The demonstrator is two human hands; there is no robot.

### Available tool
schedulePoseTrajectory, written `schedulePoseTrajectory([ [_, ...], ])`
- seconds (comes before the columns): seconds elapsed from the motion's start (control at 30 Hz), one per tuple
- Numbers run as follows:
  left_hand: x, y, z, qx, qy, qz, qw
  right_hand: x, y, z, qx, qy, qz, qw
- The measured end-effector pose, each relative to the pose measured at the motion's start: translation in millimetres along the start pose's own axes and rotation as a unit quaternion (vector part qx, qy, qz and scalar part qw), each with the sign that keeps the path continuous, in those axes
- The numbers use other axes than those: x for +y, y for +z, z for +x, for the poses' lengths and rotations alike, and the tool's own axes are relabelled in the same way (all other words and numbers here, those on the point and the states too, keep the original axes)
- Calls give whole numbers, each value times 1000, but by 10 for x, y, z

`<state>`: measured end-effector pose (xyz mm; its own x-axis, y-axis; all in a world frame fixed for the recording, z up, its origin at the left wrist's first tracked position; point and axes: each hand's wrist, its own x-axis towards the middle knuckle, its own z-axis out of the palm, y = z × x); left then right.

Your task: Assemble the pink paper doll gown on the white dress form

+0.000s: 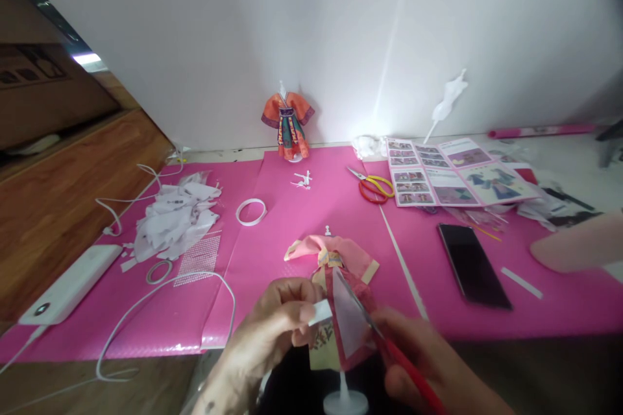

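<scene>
A miniature dress (350, 249) with pink sleeves, a yellow waist and a red and cream skirt is on a small white stand (345, 402) in front of me. My left hand (277, 318) pinches a short white strip (320, 312) between thumb and fingers, over the skirt's left side. My right hand (423, 356) is closed around red-handled scissors (403, 363). Their metal tip points up and left, across a pale triangular panel (349, 318) on the skirt. Whether the blades are apart is hard to see.
Several things lie on the pink mat (277, 253): yellow-and-red scissors (372, 185), a phone (472, 266), a tape ring (251, 212), white scraps (175, 214) and a folded leaflet (457, 172). A power bank (71, 285) trails a cable. Another dressed figure (288, 123) stands behind.
</scene>
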<state>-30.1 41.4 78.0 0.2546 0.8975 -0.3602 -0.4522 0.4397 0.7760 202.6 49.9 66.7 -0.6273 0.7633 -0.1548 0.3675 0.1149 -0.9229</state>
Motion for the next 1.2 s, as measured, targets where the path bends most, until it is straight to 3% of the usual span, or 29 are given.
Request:
schedulePoseTrajectory([
  [0.1,89,-47,-39,30,48,6,998,-97,-119,10,2,9,-88,996],
  [0.2,108,-50,-66,89,146,23,985,-154,-244,9,-6,-34,-209,977],
  [0.3,108,-12,-90,114,203,126,964,-207,-356,12,-8,-83,-310,947],
  [0.5,250,61,-135,1,209,359,910,-350,-506,30,-60,-139,-373,916],
  [0.7,345,165,-125,-67,224,464,854,-401,-545,18,-77,-169,-404,895],
  [1.2,329,197,-127,-83,231,524,816,-407,-547,34,-49,-204,-448,869],
])
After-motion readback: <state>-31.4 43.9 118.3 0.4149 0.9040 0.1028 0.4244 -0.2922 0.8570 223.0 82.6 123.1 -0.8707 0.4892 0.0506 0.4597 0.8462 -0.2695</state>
